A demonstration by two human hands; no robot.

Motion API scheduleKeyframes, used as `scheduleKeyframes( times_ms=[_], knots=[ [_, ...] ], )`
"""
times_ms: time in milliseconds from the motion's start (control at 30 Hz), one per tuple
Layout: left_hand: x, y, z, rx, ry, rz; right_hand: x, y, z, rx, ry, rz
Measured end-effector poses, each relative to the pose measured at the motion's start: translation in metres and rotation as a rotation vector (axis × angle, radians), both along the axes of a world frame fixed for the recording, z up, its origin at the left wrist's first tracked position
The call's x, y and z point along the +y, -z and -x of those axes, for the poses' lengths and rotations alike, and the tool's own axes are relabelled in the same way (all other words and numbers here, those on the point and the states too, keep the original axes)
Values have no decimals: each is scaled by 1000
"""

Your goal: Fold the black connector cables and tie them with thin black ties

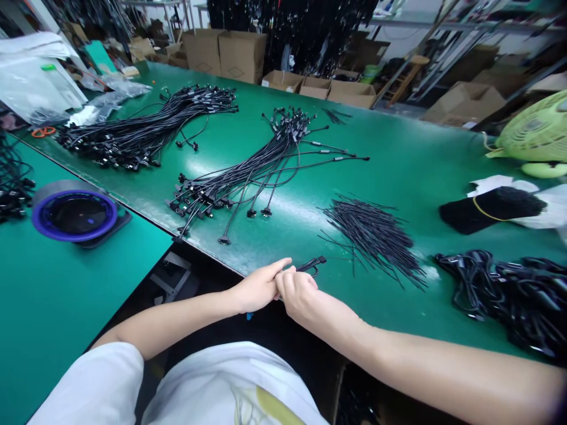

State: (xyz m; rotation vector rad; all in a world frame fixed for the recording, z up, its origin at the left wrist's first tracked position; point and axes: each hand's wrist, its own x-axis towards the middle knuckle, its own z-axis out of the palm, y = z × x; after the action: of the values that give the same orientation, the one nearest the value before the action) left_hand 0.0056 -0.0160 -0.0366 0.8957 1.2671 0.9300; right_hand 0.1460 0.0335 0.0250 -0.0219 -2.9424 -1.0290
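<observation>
At the near edge of a long green-topped workbench point(390, 159): both hands are together, touching, just over the bench edge.
Left hand point(257, 287): fingers lie against the right hand; whether they grip anything is hidden.
Right hand point(299, 293): curled closed around the cable.
Held item: a short black cable with a plastic connector point(312, 265) pokes out past the fingers; the rest is hidden.
Below left wrist: a small blue tip point(249, 316), too small to identify.
Ahead: a loose pile of thin black wires point(372, 239) lies near the hands, beyond it a fanned bundle of black connector cables point(248, 183).
Right edge: a tangled heap of thick black cables point(500, 295), cut off by the frame.
</observation>
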Motion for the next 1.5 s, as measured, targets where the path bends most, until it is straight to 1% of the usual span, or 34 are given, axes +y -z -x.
scheduleKeyframes(
  times_ms=[100,167,233,300,367,433,467,500,533,567,600,633,667,700,733,800,833,900,933,967,1000,1067,1100,1133,1167,1200,1233,1333,1367,1400,1433,1467,1500],
  knots=[
    [2,-1,0,109,30,-62,5,5,-2,38,33,105],
    [2,-6,1,175,48,-94,15,9,-1,67,69,156],
    [3,-13,1,194,46,-101,28,12,1,135,121,215],
    [7,-18,0,138,-14,-112,38,15,7,245,183,309],
    [15,-23,0,-11,-130,-180,41,18,14,412,278,415],
    [23,-26,3,-194,-234,-258,37,24,19,602,348,559],
    [25,-28,6,-258,-269,-291,35,26,19,677,359,664],
    [26,-30,9,-277,-296,-326,34,29,19,727,361,791],
    [25,-32,13,-244,-305,-369,33,30,17,752,360,922],
    [22,-33,16,-168,-289,-420,34,31,13,767,369,1028],
    [18,-34,19,-73,-251,-467,36,31,9,779,397,1088],
    [14,-34,21,14,-196,-492,39,29,4,795,433,1092],
    [10,-32,21,73,-134,-484,40,27,0,811,461,1041],
    [9,-30,21,83,-83,-441,41,25,-3,819,466,951],
    [8,-26,20,52,-59,-378,39,22,-5,811,443,842],
    [12,-18,16,-65,-69,-258,31,20,-5,745,340,642],
    [15,-16,15,-126,-86,-219,26,19,-4,707,288,571],
    [19,-15,16,-198,-111,-200,16,21,-2,657,245,505],
    [20,-17,19,-194,-111,-229,14,21,-2,651,248,517],
    [19,-21,22,-165,-104,-274,13,22,-3,654,257,565],
    [16,-24,25,-110,-88,-332,14,22,-5,660,271,649],
    [9,-31,32,15,0,-427,19,21,-11,651,311,903],
    [5,-33,34,44,52,-454,22,20,-13,624,329,1045],
    [2,-33,35,41,95,-459,25,20,-15,592,347,1164],
    [0,-32,35,20,114,-446,26,20,-16,571,368,1234],
    [-2,-29,34,4,113,-420,27,21,-16,570,391,1244],
    [-3,-25,32,8,90,-385,26,23,-16,592,412,1197],
    [-2,-13,22,94,-59,-286,20,30,-13,689,424,898],
    [-2,-10,19,94,-100,-259,18,32,-12,705,404,836],
    [-1,-7,16,70,-129,-239,16,34,-10,716,380,825],
    [-1,-5,14,39,-134,-233,14,36,-10,727,365,867],
    [-1,-4,13,26,-115,-244,13,37,-9,743,361,961],
    [-2,-4,12,47,-85,-273,12,38,-8,767,375,1099]
  ],
)
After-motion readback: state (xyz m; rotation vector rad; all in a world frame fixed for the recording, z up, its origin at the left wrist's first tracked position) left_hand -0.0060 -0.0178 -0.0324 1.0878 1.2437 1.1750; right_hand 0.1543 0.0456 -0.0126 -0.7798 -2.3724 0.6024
